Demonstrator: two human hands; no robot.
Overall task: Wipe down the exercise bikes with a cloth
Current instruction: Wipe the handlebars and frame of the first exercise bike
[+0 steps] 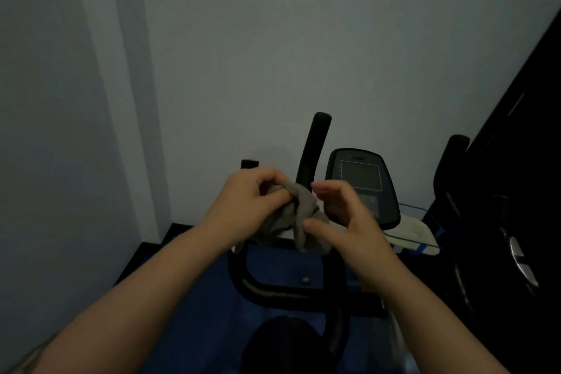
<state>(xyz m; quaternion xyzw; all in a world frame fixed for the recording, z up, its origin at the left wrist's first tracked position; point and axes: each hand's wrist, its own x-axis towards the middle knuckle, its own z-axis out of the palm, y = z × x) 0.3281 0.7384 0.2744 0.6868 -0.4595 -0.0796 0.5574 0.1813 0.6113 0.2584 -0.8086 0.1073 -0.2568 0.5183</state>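
1. While both forearms reach forward, the left hand (249,197) curls its fingers into one end of a crumpled grey cloth (299,220), gripping it.
2. The right hand (343,215) pinches the cloth's other end between thumb and loosely bent fingers.
3. The cloth hangs bunched between the two hands, above the black curved handlebar (273,288) of a blue-bodied exercise bike (282,264).
4. Just behind the right hand stands the bike's dark oval console with a grey screen (361,176); an upright black padded grip (314,146) rises beside it against the pale wall (273,39).
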